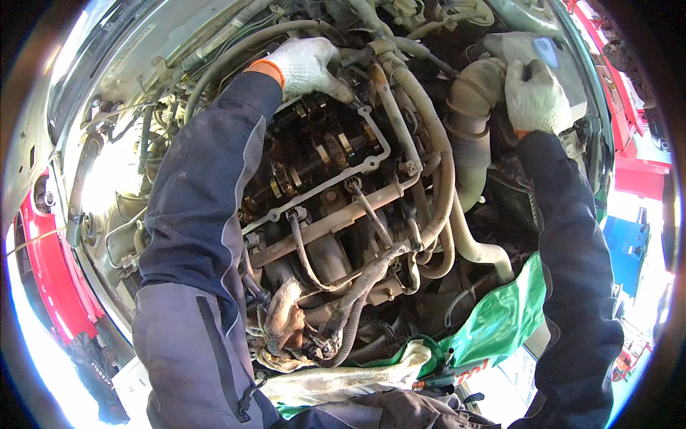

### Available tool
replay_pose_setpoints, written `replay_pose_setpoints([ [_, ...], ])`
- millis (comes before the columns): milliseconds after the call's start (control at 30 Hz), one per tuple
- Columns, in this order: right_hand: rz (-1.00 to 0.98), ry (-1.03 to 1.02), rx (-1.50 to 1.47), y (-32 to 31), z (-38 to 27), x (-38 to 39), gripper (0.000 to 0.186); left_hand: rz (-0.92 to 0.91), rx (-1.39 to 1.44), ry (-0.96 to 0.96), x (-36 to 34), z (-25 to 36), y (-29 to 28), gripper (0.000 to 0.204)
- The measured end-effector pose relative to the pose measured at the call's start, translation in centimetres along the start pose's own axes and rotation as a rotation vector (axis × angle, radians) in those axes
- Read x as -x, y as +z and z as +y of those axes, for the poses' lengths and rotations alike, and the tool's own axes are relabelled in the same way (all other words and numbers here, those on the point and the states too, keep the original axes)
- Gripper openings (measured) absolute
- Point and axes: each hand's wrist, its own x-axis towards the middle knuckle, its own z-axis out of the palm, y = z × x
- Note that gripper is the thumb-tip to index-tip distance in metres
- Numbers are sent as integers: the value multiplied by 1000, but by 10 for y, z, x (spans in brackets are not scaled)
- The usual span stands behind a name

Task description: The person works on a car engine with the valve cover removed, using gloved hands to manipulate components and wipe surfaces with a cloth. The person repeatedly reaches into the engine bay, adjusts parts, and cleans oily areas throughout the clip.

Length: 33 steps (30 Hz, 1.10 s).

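Observation:
My left hand [309, 68], in a white knit glove with an orange cuff, rests at the far edge of an uncovered engine top. Its thumb is spread from the other fingers, whose tips are partly hidden. Camshafts [332, 151] with shiny lobes show inside the pale gasket rim [332, 180]. Further right, my right hand [537, 99], gloved alike, is closed beside the bent air intake hose [477, 89] and close to a pale plastic container [518, 46]. Whatever its curled fingers hold is hidden.
Corrugated hoses [439, 143] and a metal fuel rail [332, 223] cross the engine bay. A dirty cloth [284, 314] lies among wires at the near side. Green sheeting [500, 314] covers the front edge beside a whitish cloth [350, 379]. Red vehicle parts [57, 264] stand beyond.

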Motion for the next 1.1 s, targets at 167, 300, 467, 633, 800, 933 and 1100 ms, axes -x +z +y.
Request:
replay_pose_setpoints([
  [167, -24, 32, 15, -2, -1, 0, 49, -18, -67, -11, -4, 4, 1, 69],
  [300, -15, 46, 18, -2, -3, 1, 49, -26, -3, -46, -3, 3, 5, 74],
  [467, 0, 9, 8, 0, 0, 1, 48, 106, -113, -11, -2, 3, 6, 71],
  [633, 42, 9, -20, 3, 1, 2, 49, 8, -114, -40, -5, 0, -3, 63],
  [800, 3, -1, 6, 3, 3, 0, 48, -21, 62, -80, 3, 3, 4, 61],
  [933, 19, -12, 3, 2, 3, 0, 48, 92, 2, -41, 6, 8, 10, 66],
  [1100, 39, -11, 7, 3, 3, 0, 49, 6, 67, -89, 3, 6, 7, 70],
])
